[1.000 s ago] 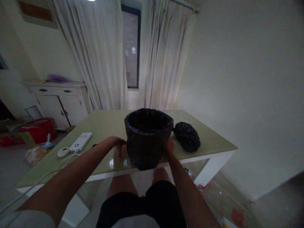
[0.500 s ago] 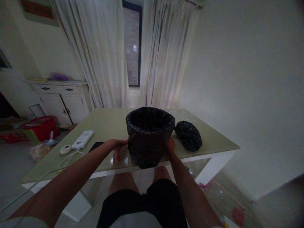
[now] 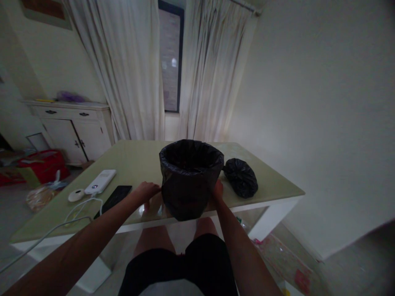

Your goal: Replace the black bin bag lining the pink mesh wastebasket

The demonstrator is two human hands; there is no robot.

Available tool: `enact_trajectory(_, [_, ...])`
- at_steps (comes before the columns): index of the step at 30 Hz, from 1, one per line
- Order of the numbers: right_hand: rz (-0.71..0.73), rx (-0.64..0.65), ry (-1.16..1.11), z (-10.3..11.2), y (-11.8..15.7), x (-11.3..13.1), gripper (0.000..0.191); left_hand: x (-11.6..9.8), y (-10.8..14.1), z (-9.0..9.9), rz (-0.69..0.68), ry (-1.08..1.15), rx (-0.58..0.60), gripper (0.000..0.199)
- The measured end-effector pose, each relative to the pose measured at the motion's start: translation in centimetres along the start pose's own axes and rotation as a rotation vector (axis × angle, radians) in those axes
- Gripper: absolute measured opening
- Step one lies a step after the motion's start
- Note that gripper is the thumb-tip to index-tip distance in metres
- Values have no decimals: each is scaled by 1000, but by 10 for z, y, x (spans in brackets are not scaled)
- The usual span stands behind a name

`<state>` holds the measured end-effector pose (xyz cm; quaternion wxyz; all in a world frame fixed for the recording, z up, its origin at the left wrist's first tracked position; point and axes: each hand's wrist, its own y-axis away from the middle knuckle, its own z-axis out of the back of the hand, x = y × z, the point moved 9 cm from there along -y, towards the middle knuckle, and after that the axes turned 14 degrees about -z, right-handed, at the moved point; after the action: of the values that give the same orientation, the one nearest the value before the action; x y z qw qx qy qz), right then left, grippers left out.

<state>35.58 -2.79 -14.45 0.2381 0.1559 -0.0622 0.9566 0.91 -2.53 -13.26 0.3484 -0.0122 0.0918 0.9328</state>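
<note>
A trash bin [image 3: 188, 193] lined with a black plastic bag stands upright at the table's near edge, its mouth open toward me. The bag is folded over the rim and covers the outside wall. My left hand [image 3: 148, 192] presses its fingertips against the bin's left side, holding it there. On the opposite side my right hand [image 3: 218, 190] grips the bin, its fingers partly hidden behind the black plastic. Just right of that hand lies a bunched black plastic bag [image 3: 242, 177].
The pale green table [image 3: 138, 156] also carries a white power bank [image 3: 101, 181], a small round white device [image 3: 76, 195], a white cable [image 3: 46, 237] and a black phone [image 3: 115, 198] beside my left forearm. Behind are curtains [image 3: 129, 74] and a white cabinet [image 3: 74, 131].
The whole view has shifted slightly, so things on the table appear farther left. More of the phone shows. Both hands stay at the sides of the bin.
</note>
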Motion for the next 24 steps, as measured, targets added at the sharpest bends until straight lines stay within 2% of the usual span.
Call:
enact_trajectory(2, [-17,19,-17,-1,-1,-1,39,-4,19,-3,-4,-76,29,84])
enact_trajectory(3, [-23,26,-18,-2,-2,-1,38,-7,30,-5,2,-99,22,77])
enact_trajectory(6, [-34,34,0,-3,-3,-2,38,-24,60,-11,37,-86,-130,41])
enact_trajectory(7, [-37,36,4,-3,-3,-2,39,-33,69,-16,45,-83,-174,40])
enact_trajectory(12, [-42,50,-5,-2,0,-1,41,-64,95,-58,174,-123,-286,48])
enact_trajectory(17, [-27,50,-25,4,6,1,43,-78,112,-95,236,-95,-478,61])
enact_trajectory(21, [-13,53,-6,4,8,3,42,-82,119,-113,223,-73,-572,66])
enact_trajectory(24, [5,48,29,4,8,4,42,-82,120,-117,249,-60,-585,67])
